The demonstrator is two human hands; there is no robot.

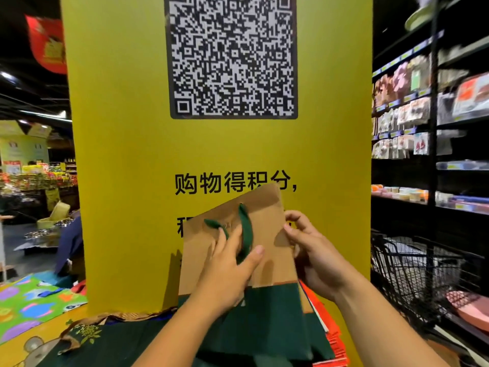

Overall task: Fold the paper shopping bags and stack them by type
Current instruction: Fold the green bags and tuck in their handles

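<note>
Brown paper bag (264,215) held upright between both hands, in front of the yellow pillar (127,181). Its lower band is dark green and its green handles (247,229) lie flat against the front face. Left hand (227,266) lies on the front face with fingers mostly straight and spread, pressing over the handles, thumb out toward the right hand. Right hand (312,250) is at the bag's right edge, fingers curled, pinching that edge near the top corner. Top corner of the bag tilts up above the right hand.

Below the left forearm, a dark green bag (119,345) with gold print lies flat, its brown ribbon handle loose. Below the right forearm is a stack of red bags (336,340), edges showing. Wire cart (423,274) stands right of the right hand, with stocked shelves (449,115) above it.
</note>
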